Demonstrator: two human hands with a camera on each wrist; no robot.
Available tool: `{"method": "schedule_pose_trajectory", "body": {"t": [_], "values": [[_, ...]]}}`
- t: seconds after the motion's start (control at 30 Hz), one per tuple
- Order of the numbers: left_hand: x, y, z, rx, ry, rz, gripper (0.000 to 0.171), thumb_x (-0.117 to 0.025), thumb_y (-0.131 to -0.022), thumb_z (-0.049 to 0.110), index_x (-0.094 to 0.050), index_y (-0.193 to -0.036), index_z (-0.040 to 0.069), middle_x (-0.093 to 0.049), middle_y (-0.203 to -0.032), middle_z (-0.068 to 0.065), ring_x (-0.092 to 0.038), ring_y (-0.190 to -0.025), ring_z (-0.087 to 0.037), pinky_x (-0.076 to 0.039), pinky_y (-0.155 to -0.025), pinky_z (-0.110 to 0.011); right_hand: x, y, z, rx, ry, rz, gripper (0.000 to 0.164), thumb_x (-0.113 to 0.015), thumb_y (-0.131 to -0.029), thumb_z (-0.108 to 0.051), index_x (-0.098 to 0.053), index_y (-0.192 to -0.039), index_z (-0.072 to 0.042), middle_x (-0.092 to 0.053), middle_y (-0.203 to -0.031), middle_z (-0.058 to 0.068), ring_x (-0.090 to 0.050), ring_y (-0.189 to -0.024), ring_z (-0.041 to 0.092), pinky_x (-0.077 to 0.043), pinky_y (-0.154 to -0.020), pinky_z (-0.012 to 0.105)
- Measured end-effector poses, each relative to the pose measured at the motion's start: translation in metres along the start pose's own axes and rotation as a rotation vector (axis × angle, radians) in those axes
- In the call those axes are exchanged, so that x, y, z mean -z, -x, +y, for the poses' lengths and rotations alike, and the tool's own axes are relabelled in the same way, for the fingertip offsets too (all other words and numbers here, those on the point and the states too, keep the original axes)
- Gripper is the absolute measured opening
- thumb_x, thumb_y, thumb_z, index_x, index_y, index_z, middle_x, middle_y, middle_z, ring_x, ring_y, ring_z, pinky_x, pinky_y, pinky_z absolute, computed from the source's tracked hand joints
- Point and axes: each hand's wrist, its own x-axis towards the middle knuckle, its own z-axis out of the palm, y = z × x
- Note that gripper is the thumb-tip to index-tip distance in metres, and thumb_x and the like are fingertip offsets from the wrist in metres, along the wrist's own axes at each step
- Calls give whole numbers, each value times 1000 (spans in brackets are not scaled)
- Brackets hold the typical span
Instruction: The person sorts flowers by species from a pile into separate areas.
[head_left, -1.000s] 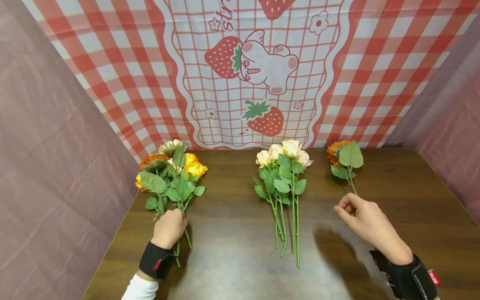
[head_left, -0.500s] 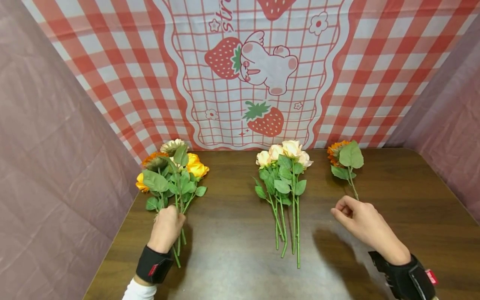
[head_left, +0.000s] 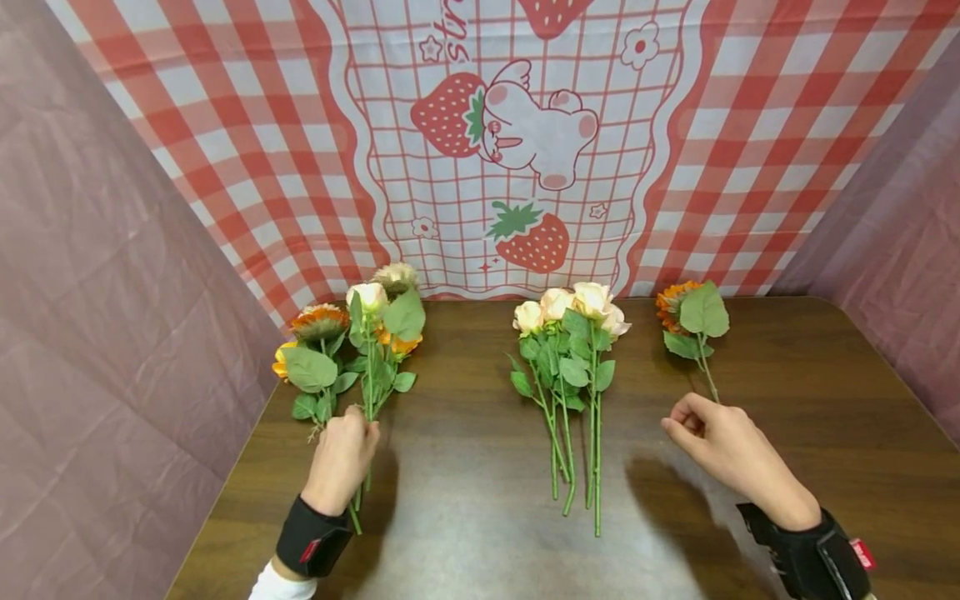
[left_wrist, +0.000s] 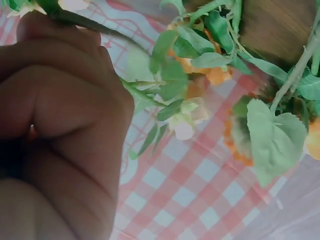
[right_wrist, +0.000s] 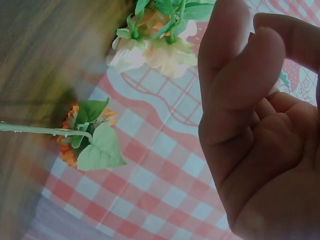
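Observation:
My left hand (head_left: pixel 341 458) grips flower stems at the left of the table. A cream rose (head_left: pixel 367 298) and a pale sunflower (head_left: pixel 395 277) rise above it on stems running into its fingers. Beside them lie an orange sunflower (head_left: pixel 321 320) and a yellow flower (head_left: pixel 282 360), with more orange petals behind the leaves. In the left wrist view, the cream rose (left_wrist: pixel 184 120) hangs past the curled fingers. My right hand (head_left: pixel 723 446) hovers over the table with loosely bent fingers and nothing between them. Just beyond it lies a single orange sunflower (head_left: pixel 670 308), its stem pointing toward the hand.
Several cream roses (head_left: pixel 557 303) lie bunched at mid-table, stems toward the front. A red-and-white checked cloth (head_left: pixel 757 167) with strawberry prints hangs behind the brown wooden table (head_left: pixel 480 500). Pinkish curtains (head_left: pixel 97 292) close off both sides.
The cream rose and pale sunflower have come up and to the right above the left hand, apart from the orange sunflower. My right hand has drawn back slightly, then stayed still.

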Motion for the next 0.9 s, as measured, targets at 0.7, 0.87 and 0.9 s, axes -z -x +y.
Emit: {"method": "schedule_pose_trajectory", "body": {"t": [0.7, 0.87, 0.9], "values": [[-5, 1, 18, -224, 112, 175, 19, -66, -91, -2, -52, -79, 2, -44, -54, 4, -39, -46, -5, -32, -42, -22, -2, -1, -1, 42, 13, 10, 11, -68, -94, -18, -63, -86, -15, -51, -66, -8, -39, -54, 2, -33, -52, 23], [-3, 6, 31, -266, 213, 171, 15, -67, -92, 0, -55, -85, 4, -52, -56, 6, -38, -46, 3, -31, -42, -16, -3, 0, -2, 31, 11, -10, 10, -66, -96, -19, -63, -87, -16, -52, -68, -7, -40, -55, 3, -33, -54, 23], [-2, 7, 33, -274, 231, 171, 15, -68, -92, 1, -55, -85, 4, -54, -57, 6, -40, -46, 4, -31, -42, -15, -3, 0, -2, 29, 9, -12, 10, -66, -96, -19, -63, -87, -16, -52, -68, -7, -40, -55, 3, -33, -54, 23]]}}
